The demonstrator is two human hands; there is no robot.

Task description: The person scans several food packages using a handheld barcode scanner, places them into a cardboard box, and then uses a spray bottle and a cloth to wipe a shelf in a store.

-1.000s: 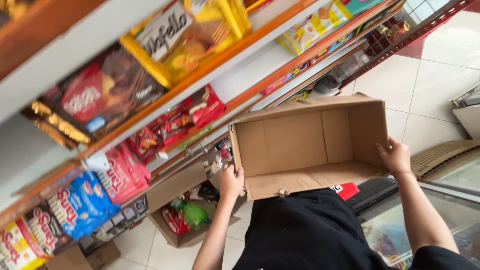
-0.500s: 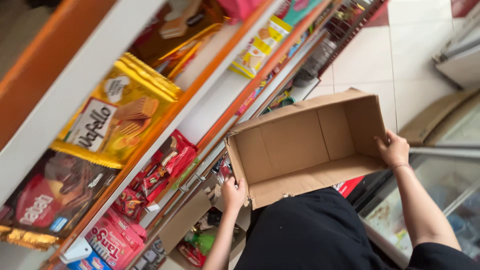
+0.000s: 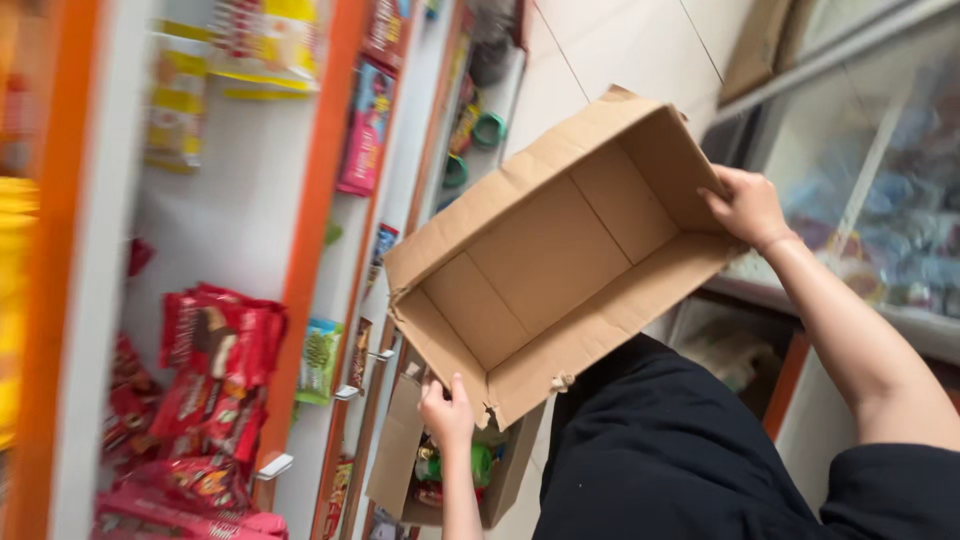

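Step in hand, by judgement: carrying an emptied carton along a shop aisle. The open brown corrugated cardboard box (image 3: 560, 265) is held up at chest height, tipped so that its open top faces the camera, between the shelving on the left and a glass-fronted cabinet (image 3: 880, 200) on the right.

Hands: well apart, one at each end of the box. The left hand (image 3: 447, 410) is clamped on the near lower corner, fingers curled over the rim. The right hand (image 3: 748, 205) is closed over the far end wall, fingers inside, thumb outside.

Condition of the box: empty, flaps folded out, inner faces clean and creased along the fold lines. The corner by the left hand is torn and ragged.

Surroundings: white shelves with orange edging (image 3: 310, 230) carry red snack packets (image 3: 215, 370) and other wrapped goods, blurred. A second, smaller cardboard box (image 3: 400, 460) with green items in it sits on the floor below the left hand.

Next move, by judgement: any setting down calls for an even grip at both ends, as the torn corner may give.
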